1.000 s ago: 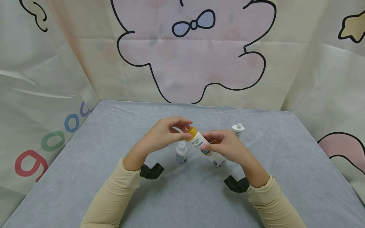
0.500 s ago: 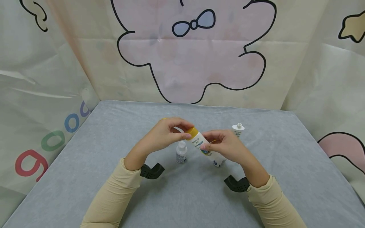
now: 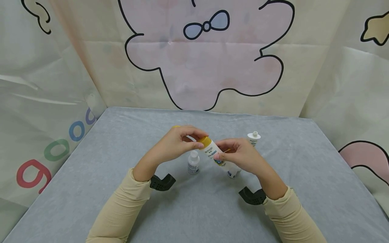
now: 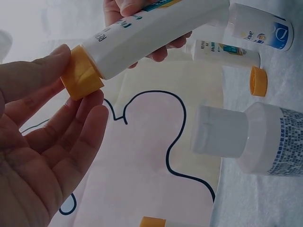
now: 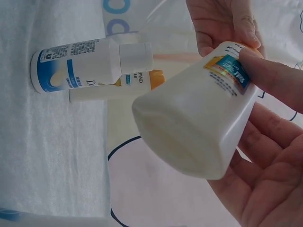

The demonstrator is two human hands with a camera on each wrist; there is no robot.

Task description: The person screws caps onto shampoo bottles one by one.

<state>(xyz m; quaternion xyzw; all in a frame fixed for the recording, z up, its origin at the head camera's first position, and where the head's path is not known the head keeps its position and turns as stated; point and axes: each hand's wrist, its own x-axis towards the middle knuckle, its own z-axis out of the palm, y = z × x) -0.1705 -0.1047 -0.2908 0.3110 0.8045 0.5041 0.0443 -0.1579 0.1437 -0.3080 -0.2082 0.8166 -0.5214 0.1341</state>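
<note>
My left hand (image 3: 174, 143) pinches the yellow cap (image 4: 81, 73) of a white shampoo bottle (image 3: 212, 152) between thumb and fingers. The cap sits at the bottle's upper end. Around the lower body curls my right hand (image 3: 243, 156), its thumb beside the coloured label in the right wrist view. The bottle is tilted, cap up and to the left, above the table; its broad base (image 5: 177, 142) faces the right wrist camera. Just below the hands stands a small white-capped bottle (image 3: 193, 163). Another white bottle (image 3: 234, 173) is partly hidden behind the held one.
A bottle without its cap (image 3: 254, 138) stands behind my right hand. A loose yellow cap (image 4: 258, 81) lies near it. Behind my left hand, mostly hidden, is a yellow-capped bottle (image 5: 137, 84). Grey cloth covers the table (image 3: 194, 216); printed curtains (image 3: 100, 50) surround it.
The left fingers have shifted slightly to the right over the yellow cap. The right hand and the bottle stay nearly in place.
</note>
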